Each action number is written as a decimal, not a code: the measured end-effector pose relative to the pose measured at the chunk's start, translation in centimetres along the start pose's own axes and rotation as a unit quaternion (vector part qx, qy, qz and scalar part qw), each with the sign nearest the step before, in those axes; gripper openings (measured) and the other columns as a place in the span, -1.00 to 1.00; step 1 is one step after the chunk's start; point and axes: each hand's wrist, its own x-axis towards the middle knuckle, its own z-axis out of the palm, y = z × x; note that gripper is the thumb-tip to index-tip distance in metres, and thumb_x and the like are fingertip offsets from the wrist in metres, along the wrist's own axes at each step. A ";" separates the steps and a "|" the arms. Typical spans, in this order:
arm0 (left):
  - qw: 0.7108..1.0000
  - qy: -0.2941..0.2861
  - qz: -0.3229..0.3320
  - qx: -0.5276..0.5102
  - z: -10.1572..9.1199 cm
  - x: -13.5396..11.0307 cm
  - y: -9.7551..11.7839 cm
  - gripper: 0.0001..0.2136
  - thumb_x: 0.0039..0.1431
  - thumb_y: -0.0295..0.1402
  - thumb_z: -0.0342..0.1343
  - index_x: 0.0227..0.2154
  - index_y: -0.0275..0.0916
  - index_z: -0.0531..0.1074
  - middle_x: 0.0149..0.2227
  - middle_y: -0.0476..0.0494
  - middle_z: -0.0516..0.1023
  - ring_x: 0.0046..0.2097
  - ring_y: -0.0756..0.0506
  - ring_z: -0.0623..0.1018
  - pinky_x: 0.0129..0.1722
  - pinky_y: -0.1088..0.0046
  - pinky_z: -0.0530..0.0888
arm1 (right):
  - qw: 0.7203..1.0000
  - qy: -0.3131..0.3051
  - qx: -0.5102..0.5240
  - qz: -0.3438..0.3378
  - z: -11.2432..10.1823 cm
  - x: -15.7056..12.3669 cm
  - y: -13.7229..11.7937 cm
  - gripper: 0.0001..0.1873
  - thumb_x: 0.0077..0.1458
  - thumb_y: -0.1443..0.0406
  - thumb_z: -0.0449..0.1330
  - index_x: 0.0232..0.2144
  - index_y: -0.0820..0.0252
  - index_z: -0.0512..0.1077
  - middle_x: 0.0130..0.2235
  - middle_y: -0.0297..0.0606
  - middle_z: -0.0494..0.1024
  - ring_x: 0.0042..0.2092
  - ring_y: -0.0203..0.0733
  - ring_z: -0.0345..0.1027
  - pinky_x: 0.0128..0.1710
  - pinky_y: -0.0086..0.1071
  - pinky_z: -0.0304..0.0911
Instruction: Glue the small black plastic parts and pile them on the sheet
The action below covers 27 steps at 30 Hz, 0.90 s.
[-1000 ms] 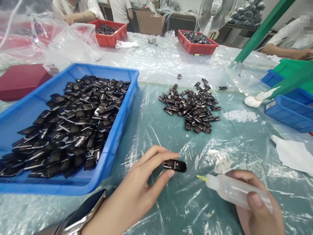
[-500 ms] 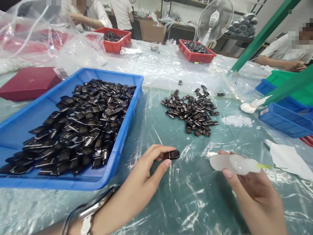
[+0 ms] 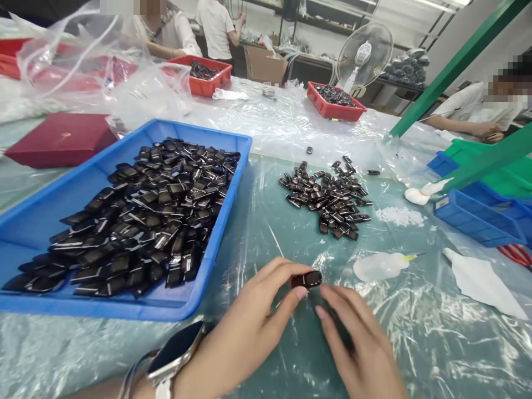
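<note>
Between thumb and fingers, my left hand [image 3: 266, 305] pinches a small glossy black rectangular piece [image 3: 310, 279] with rounded edges. My right hand [image 3: 357, 332] is just right of that piece, its thumb and forefinger apart and nothing visible between them. Beyond it, a translucent squeeze bottle [image 3: 378, 267] with a yellow needle tip lies on its side on the table. A heap of similar black pieces [image 3: 332, 199] sits farther back. To the left, a blue tray [image 3: 216, 238] holds a great many black pieces.
Small white bits [image 3: 401, 216] lie right of the heap, with a white cloth [image 3: 477, 282] nearer. Blue bins [image 3: 482, 216] and a green post [image 3: 449, 72] stand at the right. A maroon box [image 3: 62, 138] is at left. Red trays [image 3: 336, 105], a fan [image 3: 363, 52] and other people are behind.
My right hand has put the squeeze bottle down on the table, let go of it and moved left, close to the black piece. My left hand still holds the piece.
</note>
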 end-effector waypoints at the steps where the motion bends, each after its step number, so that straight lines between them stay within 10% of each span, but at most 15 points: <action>1: 1.000 -0.007 0.008 0.010 -0.1 0.0 0.1 -0.75 0.42 -0.42 -0.07 0.05 0.00 0.33 -0.03 0.02 0.42 0.02 -0.05 0.44 0.01 0.44 0.36 | 1.000 -0.026 0.008 -0.008 0.3 0.5 -0.2 -0.67 0.28 0.36 0.05 0.05 0.01 0.39 -0.05 -0.15 0.46 -0.09 -0.03 0.41 -0.23 -0.24 0.35; 11: 0.990 -0.015 0.064 0.127 -0.1 -0.2 0.3 -0.75 0.42 -0.45 -0.09 0.08 -0.09 0.30 0.01 -0.10 0.39 0.04 -0.13 0.41 -0.01 0.34 0.39 | 0.972 -0.004 0.200 0.120 0.1 0.7 0.6 -0.88 0.21 0.32 0.16 -0.26 -0.02 0.48 -0.23 -0.27 0.51 -0.18 -0.12 0.42 -0.22 -0.30 0.30; 27: 0.979 -0.077 0.132 0.136 -0.4 -0.7 0.2 -0.68 0.40 -0.52 -0.09 0.12 -0.07 0.31 0.04 -0.12 0.39 0.04 -0.11 0.41 0.00 0.42 0.38 | 0.740 -0.024 0.590 0.321 -2.1 1.5 -1.9 -0.86 0.08 0.18 0.33 -0.44 0.09 0.51 -0.44 -0.41 0.39 -0.43 -0.39 0.26 -0.40 -0.54 0.22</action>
